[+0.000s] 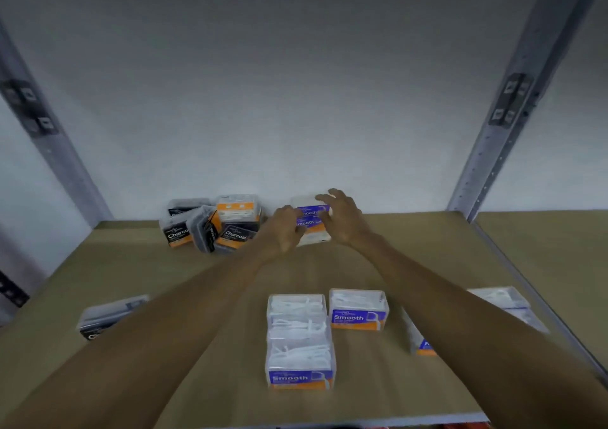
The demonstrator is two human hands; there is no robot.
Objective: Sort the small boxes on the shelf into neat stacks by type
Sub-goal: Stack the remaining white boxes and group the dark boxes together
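At the back of the shelf stands a stack of clear "Smooth" boxes [311, 220] with blue and orange labels. My left hand [285, 229] is against the stack's left side, fingers curled toward it. My right hand [342, 216] hovers at its right and top with fingers spread. Left of the stack lies a jumbled heap of black "Charcoal" boxes [210, 226]. Nearer me, a stack of Smooth boxes [299, 339] stands beside a single Smooth box [358, 310]. Another Smooth box [419, 341] lies partly hidden under my right forearm.
A lone Charcoal box [108, 315] sits at the near left, partly behind my left forearm. The brown shelf board [184, 280] is bounded by grey metal uprights [493, 126] on both sides and a white back wall. A clear box [506, 300] lies at the right edge.
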